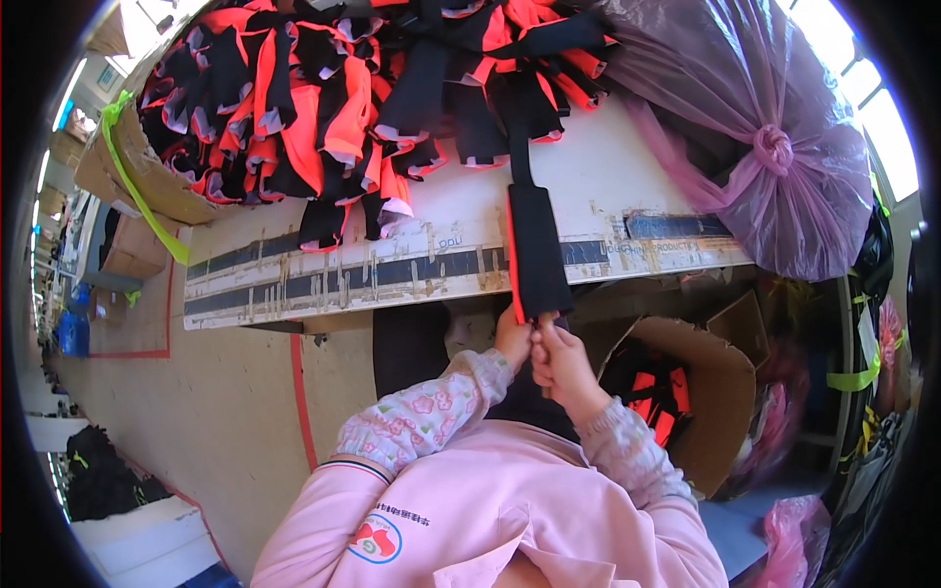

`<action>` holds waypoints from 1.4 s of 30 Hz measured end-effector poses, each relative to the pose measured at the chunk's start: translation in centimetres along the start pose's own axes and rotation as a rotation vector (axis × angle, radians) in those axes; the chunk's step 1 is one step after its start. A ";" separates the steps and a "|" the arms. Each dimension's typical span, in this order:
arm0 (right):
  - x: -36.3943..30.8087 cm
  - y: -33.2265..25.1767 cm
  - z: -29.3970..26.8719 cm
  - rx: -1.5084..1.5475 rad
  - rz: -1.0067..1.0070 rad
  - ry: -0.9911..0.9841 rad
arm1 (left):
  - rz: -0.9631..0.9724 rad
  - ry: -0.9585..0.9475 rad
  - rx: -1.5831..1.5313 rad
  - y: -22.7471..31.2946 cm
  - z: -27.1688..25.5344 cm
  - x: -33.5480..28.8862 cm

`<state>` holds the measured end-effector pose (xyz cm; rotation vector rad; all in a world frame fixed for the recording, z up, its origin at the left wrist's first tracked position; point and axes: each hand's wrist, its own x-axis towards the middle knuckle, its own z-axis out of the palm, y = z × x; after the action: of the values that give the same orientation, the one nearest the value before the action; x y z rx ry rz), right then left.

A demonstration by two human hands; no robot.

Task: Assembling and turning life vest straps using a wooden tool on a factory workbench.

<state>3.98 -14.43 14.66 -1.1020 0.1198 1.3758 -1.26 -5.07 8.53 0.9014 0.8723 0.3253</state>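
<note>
A black padded fabric strap (538,245) with a red-orange edge lies over the table's front edge, its narrower black tail running back toward the pile. At its near end my left hand (512,339) is closed, pinching the fabric. My right hand (566,364) is closed right beside it, thumb up against the strap's end. Something thin and tan shows just under the right fingers, too small to name. Further back on the table is a large heap of black and red-orange fabric pieces (323,108).
The white table (461,257) has worn dark tape along its front. A pink plastic bag (784,206), knotted, bulges over its right end. Below on the right stands an open cardboard box (727,412) with black and orange pieces. Another carton (147,162) is at the left.
</note>
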 end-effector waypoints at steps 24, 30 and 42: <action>-3.7 -7.3 -15.3 -1.403 -1.104 0.507 | 0.405 0.199 -0.065 4.5 -3.3 1.6; 4.9 -19.1 -13.3 -1.712 -1.308 0.645 | 0.211 0.080 0.012 2.6 -2.6 1.7; 26.2 -38.2 -11.7 -0.855 -1.158 0.534 | 0.135 -0.075 0.133 2.4 -4.0 1.6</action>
<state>48.18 3.61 12.51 -1.7939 -0.6894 0.0107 -3.17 -0.50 8.34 1.0924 0.7721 0.3507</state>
